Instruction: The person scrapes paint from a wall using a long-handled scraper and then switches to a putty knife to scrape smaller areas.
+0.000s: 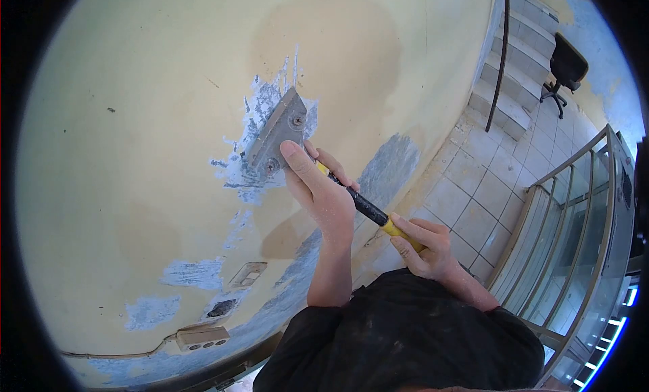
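A long-handled wall scraper (pixel 366 206) with a black and yellow handle runs diagonally across the view. Its wide grey metal blade (pixel 280 131), fixed with two screws, lies against the wall over a patch of stripped paint (pixel 260 98). Close behind the blade, my left hand (pixel 321 186) is closed around the upper handle, its thumb resting on the scraper's head. My right hand (pixel 426 246) grips the yellow lower end of the handle in front of my dark shirt.
More bare patches (pixel 193 273) mark the yellowish wall (pixel 155 142). Low on it are a socket strip (pixel 203 338) with a cable, a switch plate (pixel 249 275) and a hole (pixel 222 308). To the right stand a glass-and-metal case (pixel 574 223), steps (pixel 517 67) and an office chair (pixel 566 64).
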A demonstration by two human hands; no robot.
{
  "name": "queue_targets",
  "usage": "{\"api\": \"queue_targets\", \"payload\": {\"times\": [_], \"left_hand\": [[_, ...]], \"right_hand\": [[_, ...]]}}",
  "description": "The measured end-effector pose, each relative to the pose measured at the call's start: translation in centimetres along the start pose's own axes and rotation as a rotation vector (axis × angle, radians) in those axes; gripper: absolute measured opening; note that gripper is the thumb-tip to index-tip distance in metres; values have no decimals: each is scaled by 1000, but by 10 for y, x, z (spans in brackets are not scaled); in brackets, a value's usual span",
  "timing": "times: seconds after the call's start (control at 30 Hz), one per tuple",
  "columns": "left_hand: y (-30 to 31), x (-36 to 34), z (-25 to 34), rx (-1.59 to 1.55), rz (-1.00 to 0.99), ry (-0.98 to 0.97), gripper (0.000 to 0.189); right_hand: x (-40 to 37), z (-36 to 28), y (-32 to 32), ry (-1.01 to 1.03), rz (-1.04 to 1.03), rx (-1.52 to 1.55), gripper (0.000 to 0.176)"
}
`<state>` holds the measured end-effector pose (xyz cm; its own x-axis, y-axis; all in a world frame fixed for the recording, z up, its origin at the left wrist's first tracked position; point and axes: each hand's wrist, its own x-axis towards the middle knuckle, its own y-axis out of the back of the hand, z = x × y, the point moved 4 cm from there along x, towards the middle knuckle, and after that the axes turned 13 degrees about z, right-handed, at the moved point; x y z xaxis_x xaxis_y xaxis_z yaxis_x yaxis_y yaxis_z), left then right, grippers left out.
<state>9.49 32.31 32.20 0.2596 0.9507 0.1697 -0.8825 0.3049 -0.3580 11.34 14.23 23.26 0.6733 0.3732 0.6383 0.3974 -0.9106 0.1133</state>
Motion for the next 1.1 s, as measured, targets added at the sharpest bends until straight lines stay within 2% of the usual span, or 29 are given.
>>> {"api": "queue_targets", "payload": {"times": [0.17, 0.37, 0.77, 0.9, 1.1], "left_hand": [[-19, 8, 11, 12, 11, -18, 53], [-40, 13, 20, 12, 3, -57, 54], [6, -4, -6, 58, 28, 27, 53], [4, 0, -2, 75, -20, -28, 52], [-4, 2, 1, 47, 19, -12, 54]], "right_hand": [[18, -2, -1, 95, 68, -41, 47], [33, 1, 3, 69, 109, -36, 46], [-7, -1, -1, 7, 5, 9, 48], [-4, -1, -3, 2, -3, 20, 48], [6, 1, -3, 8, 14, 26, 49]]}}
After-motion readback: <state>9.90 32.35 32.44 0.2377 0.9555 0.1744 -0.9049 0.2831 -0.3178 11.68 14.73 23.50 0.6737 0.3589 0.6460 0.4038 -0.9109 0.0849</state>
